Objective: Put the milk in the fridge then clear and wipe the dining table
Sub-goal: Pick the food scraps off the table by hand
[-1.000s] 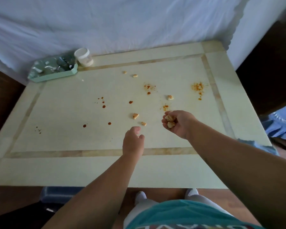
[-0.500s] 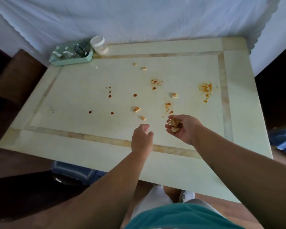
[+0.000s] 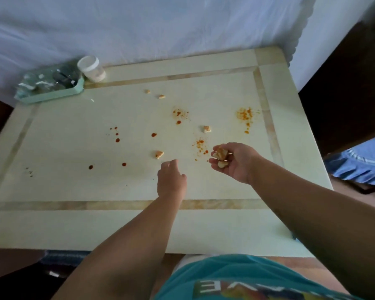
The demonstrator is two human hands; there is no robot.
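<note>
The pale green dining table (image 3: 74,224) is strewn with bread-like food pieces (image 3: 159,154), (image 3: 206,129), (image 3: 161,96), and with orange crumb patches (image 3: 245,115) and red sauce drops (image 3: 117,139). My right hand (image 3: 236,163) is turned palm up over the table, its fingers cupped round several collected food pieces (image 3: 221,158). My left hand (image 3: 171,178) reaches down just right of the nearest piece, fingertips bunched on the table top where a small crumb lay; that crumb is hidden under them. No milk is in view.
A mint-green tray (image 3: 52,95) with clear wrapped items sits at the far left corner, next to a white lidded jar (image 3: 91,69). A white cloth (image 3: 139,29) hangs behind the table. Blue fabric (image 3: 359,163) lies off the right edge.
My left hand moved forward onto the small crumb, which is now covered. My right hand turned more palm up and holds the same pieces. The camera view shifted.
</note>
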